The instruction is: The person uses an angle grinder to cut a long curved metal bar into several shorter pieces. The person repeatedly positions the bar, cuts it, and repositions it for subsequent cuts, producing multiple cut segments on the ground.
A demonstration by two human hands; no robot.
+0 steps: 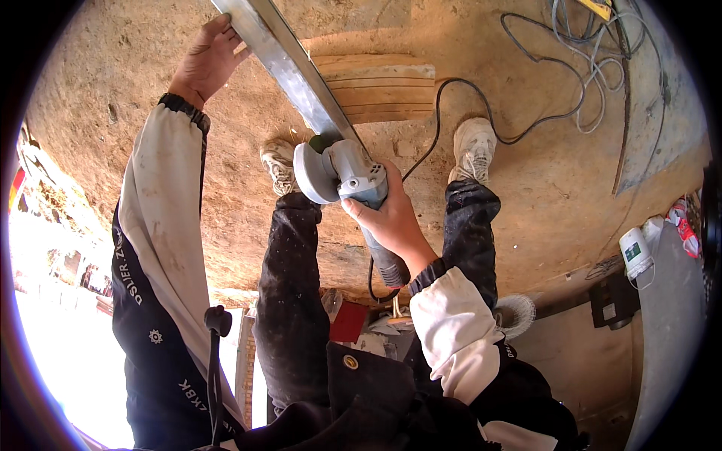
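Note:
My right hand (pixel 392 218) is wrapped round the body of a grey-blue angle grinder (pixel 362 179), whose black handle end points back toward me. Its pale round guard (pixel 313 173) faces left, and a bit of green disc (pixel 322 143) shows at the near end of a metal bar (pixel 301 71). The bar is silvery and long, running up and left out of view. At its left edge, near the top, my left hand (pixel 208 62) grips it with the fingertips; the thumb side is partly hidden. Whether the disc touches the bar I cannot tell.
A grooved wooden board (pixel 383 89) lies on the brown floor beyond the bar. The grinder's black cable (pixel 481 94) curves past my right shoe (pixel 474 146) toward tangled cords (pixel 594 68) at upper right. A white tub (pixel 635 252) stands at the right.

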